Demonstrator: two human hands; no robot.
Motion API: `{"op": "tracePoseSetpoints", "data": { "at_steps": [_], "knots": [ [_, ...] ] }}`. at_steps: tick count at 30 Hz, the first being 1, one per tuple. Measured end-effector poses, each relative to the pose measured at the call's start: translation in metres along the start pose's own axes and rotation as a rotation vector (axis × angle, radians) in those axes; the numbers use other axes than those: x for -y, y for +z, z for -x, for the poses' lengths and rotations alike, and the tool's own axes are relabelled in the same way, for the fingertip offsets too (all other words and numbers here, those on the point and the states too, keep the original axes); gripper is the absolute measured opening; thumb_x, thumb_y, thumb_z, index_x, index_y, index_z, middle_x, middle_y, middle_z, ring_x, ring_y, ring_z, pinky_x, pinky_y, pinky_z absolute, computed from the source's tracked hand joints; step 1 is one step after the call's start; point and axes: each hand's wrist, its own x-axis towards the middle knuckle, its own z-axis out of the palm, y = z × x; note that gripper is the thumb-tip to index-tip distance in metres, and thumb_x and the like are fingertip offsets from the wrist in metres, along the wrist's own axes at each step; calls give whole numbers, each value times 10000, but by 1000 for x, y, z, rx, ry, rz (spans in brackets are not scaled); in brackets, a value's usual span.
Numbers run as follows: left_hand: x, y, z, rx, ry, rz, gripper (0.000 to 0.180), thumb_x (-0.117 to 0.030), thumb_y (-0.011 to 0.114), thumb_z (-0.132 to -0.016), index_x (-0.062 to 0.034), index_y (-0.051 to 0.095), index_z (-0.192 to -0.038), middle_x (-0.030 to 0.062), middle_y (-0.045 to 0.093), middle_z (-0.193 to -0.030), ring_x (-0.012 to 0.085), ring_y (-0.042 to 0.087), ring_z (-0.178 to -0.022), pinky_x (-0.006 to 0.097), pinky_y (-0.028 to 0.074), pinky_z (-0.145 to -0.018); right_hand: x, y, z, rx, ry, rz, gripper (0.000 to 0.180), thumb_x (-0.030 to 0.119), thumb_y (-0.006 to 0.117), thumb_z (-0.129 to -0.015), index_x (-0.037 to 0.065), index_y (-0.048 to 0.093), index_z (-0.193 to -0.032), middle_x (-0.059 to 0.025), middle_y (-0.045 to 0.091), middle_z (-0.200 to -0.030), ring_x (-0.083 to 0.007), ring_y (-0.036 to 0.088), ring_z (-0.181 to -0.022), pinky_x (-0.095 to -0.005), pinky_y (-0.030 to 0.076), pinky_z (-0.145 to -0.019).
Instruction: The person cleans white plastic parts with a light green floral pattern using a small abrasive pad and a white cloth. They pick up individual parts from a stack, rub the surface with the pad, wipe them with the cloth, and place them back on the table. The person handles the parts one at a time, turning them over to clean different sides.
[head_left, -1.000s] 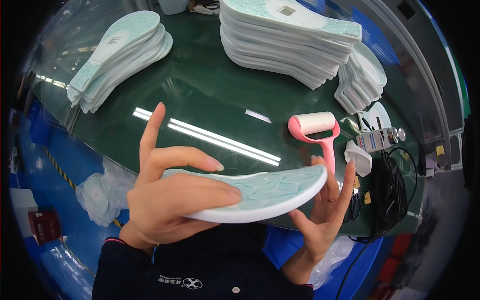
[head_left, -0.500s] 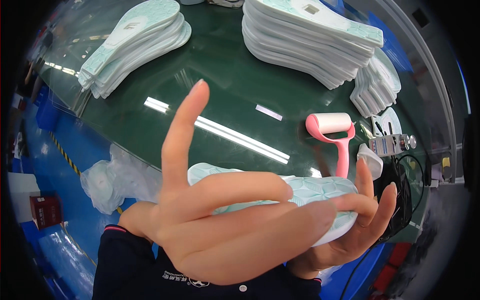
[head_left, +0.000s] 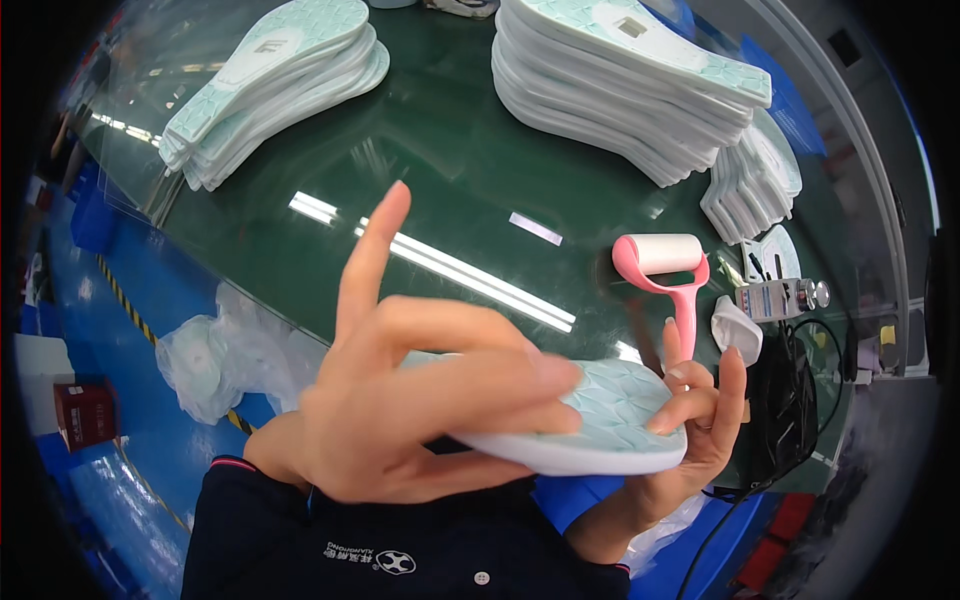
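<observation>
A white shoe sole (head_left: 622,405) with a mint-green leaf-like pattern is held tilted in front of my chest, patterned face up. My left hand (head_left: 400,395) covers its left part, with bent fingers on the top and side and the index finger raised clear; some of these fingers are blurred. At the sole's right end, my right hand (head_left: 708,430) grips the edge with fingertips on the pattern. Part of the sole's near side shows its smooth white rim, while its left end is mostly hidden behind my left hand.
On the green tabletop (head_left: 440,170) stand stacks of similar soles, at far left (head_left: 285,85) and far right (head_left: 620,90), with a smaller stack (head_left: 755,175) beside. Nearer right lie a pink-handled roller (head_left: 660,260), a small bottle (head_left: 770,300) and a black bag (head_left: 785,420) with cables.
The sole has tipped so that more of its white near rim shows. My left hand has shifted back and left along it; my right hand has moved slightly left.
</observation>
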Motion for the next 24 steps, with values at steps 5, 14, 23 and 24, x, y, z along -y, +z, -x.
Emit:
{"op": "tracePoseSetpoints", "data": {
  "at_steps": [5,14,23,24],
  "knots": [
    [-23,-2,-9,-37,10,-108,319,-266,677,-603,-114,619,-878,-130,538,-673,50,472,-732,585,111,-974,-1,11,6,-117,20,-48,732,70,725,-553,16,368,-1190,-5,559,-632,-180,528,-910,-510,275,-952],
    [-20,-7,-5,21,-143,65,437,-86,687,-623,9,486,-1000,74,608,-826,130,551,-761,507,248,-937,-6,12,5,-27,241,-168,849,154,705,-613,-5,210,-1284,-201,331,-1254,-259,311,-1192,-435,253,-971],
    [-5,-1,-15,-249,-653,633,342,-17,548,-777,15,447,-1102,141,607,-903,136,579,-823,229,446,-732,-3,17,4,265,1068,-1224,761,516,373,-805,117,-6,-1330,-190,178,-1323,-357,244,-1202,-578,286,-902],
    [-3,-4,-18,-285,-735,712,325,-17,525,-794,17,442,-1106,136,605,-905,127,577,-819,225,446,-724,-1,18,1,275,1082,-1141,767,529,372,-797,112,8,-1329,-202,174,-1323,-378,244,-1197,-597,266,-899]
  ]
}}
